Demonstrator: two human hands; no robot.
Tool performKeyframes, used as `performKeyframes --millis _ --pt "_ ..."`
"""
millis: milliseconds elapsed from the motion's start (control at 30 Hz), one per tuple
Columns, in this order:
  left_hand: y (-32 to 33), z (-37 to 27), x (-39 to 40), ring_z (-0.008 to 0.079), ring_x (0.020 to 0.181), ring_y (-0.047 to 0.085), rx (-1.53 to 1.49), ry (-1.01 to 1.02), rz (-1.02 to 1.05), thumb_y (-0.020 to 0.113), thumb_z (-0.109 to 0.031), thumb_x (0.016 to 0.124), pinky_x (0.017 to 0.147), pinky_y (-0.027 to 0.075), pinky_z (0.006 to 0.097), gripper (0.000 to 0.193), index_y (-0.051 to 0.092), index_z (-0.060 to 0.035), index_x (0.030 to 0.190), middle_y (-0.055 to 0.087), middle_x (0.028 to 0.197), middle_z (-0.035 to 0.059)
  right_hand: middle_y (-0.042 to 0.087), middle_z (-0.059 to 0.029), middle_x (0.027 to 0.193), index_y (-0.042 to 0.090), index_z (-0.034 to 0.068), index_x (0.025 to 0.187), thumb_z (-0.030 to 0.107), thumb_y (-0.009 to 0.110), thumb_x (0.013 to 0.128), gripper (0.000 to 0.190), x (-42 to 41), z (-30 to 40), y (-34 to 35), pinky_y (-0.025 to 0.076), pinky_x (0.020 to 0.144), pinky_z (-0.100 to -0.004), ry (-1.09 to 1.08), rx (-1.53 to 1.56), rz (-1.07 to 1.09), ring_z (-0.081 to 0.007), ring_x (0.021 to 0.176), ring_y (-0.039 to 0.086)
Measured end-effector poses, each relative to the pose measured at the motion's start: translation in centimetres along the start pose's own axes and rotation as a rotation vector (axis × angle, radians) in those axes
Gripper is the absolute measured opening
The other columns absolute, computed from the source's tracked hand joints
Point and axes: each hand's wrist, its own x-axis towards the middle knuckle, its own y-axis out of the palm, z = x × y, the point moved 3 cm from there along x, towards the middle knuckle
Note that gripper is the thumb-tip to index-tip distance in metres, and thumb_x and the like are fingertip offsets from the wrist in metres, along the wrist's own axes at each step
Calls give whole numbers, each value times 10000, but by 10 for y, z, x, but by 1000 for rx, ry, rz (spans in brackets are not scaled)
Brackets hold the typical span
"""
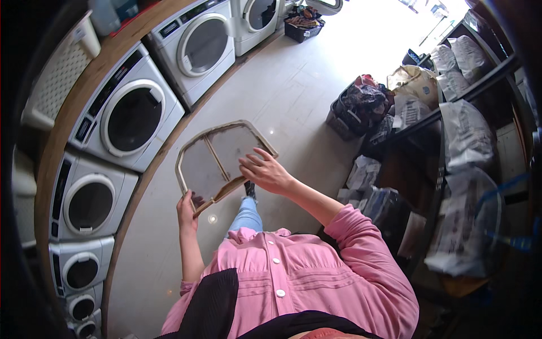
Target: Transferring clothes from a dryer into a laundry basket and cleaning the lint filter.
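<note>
A dryer lint screen [197,163] with a pale frame, a middle bar and grey mesh is held tilted in front of me, above the floor. My left hand [187,212] grips its near left corner, thumb on the mesh side. Over the right part of the mesh lies my right hand [264,171], fingers spread; whether the fingertips press on the mesh or hover just above it I cannot tell. Dark smudges show on the mesh near those fingers and near my left thumb.
Front-loading machines [133,116] line the left under a wooden counter [55,148] bearing a white plastic basket [63,80]. At right, a dark laundry basket [345,112] full of clothes stands by shelves of bagged laundry [468,135]. Another filled basket [301,31] is on the far floor.
</note>
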Motion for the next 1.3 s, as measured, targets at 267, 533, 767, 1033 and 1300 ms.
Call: performKeyframes --millis 267,533,767,1033,1300 --pt "229 -44 192 168 579 585 108 -274 292 536 -268 870 459 484 266 217 534 -54 906 588 755 65 569 -67 976 549 74 874 127 539 751 134 38 -262 20 352 967 -413 128 7 118 -213 968 541" --pt "596 -74 327 151 580 595 484 -315 704 543 -264 871 474 503 282 215 529 -53 911 575 705 41 540 -101 1190 533 35 1103 62 546 730 374 -41 -505 1 323 990 -428 677 -178 104 -217 1014 540" --pt "793 -30 420 160 577 622 395 -477 656 564 -278 854 489 546 290 258 541 -33 934 612 739 58 577 -77 1069 541 52 1002 81 515 742 263 -51 -720 32 459 751 -335 698 -65 199 -216 860 583" --pt "937 -80 560 144 573 629 306 -459 495 590 -385 820 484 511 248 327 583 -69 900 632 721 55 584 -50 919 540 83 931 116 528 754 180 26 -997 77 449 703 -336 440 64 235 -208 834 579" --pt "1157 -103 718 150 582 629 262 -432 495 568 -388 813 513 516 253 370 572 -47 956 632 732 67 594 -57 931 546 92 944 70 515 744 204 56 -1248 102 453 739 -357 525 75 271 -218 875 585"
